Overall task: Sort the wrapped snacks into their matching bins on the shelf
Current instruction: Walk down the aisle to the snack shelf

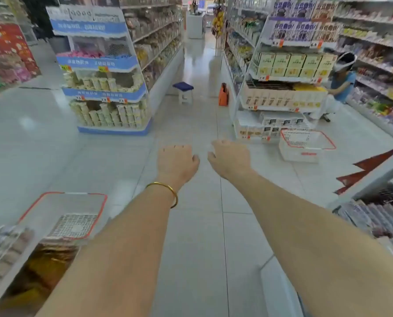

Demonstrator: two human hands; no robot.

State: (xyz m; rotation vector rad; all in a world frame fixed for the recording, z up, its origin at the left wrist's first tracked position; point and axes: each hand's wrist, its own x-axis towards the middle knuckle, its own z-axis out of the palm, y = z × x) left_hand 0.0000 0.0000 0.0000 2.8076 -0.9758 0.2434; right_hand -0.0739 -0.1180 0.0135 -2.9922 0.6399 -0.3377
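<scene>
Head view: your left hand [177, 162] and right hand [228, 157] reach out side by side in the middle of the frame, over bare floor [191, 236]. You see only their backs. The fingers droop loosely away from you, and nothing shows in either hand.

The wrapped snacks [371, 217] lie on the shelf [369, 177] at the lower right, beside your right forearm. More purplish packs [5, 243] sit at the lower left edge, above a bin of gold-wrapped pieces [37, 277]. Both hands are well apart from all of them.

What could go wrong:
- The packs on the two sides look alike in colour, and the picture is smeared there. You could drop one in the wrong bin if you go by colour alone.
- The red-rimmed basket [100, 212] sits just beside your left forearm, so drawing the elbow back carelessly could knock it.
- The shelf edge at the right is close to your right arm and could snag it.
- A second basket [305, 154] stands on the floor at the right, near a crouching person [341, 83]. Stepping that way could mean a trip.

The lower-right packs seem to lie packed side by side in a row, long axes slanting roughly from upper left to lower right. Which end faces you is too blurred to tell.
</scene>
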